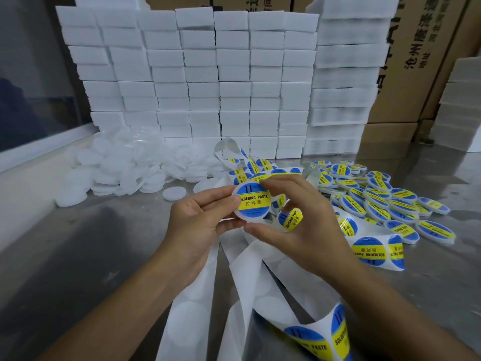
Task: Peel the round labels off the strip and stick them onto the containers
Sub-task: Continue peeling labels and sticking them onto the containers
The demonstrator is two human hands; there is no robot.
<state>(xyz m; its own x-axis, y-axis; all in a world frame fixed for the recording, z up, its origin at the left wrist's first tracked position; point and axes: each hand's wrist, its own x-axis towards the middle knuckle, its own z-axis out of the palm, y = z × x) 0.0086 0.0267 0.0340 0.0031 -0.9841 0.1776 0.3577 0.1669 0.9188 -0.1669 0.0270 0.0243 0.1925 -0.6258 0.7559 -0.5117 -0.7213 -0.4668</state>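
Both of your hands are on one round white container (251, 201): your left hand (200, 220) pinches its left edge between thumb and fingers, and your right hand (291, 217) holds it from the right, one fingertip at the top rim and the thumb under the bottom edge. Its blue-and-yellow "SOLDERING PASTE" label (253, 200) already sits flat on the face, so this piece looks finished or nearly so; a last press round the edge may be all it needs.

Just behind your right fingers another label (291, 219) curls up from the strip (263, 259), which loops across the steel table (65, 256) toward you. Much of its backing is bare, with only round marks where labels came off, though several labels remain on the near end (312, 340) and at the right (372, 250).

To your right lies a heap of labelled containers (377, 199), a good many done. To your left a pile of plain white containers (125, 168) waits unlabelled, so I judge the job roughly midway. Whether any hold anything cannot be told; they look closed.

Behind stand stacked white blocks (197, 82) and cardboard cartons (416, 61).
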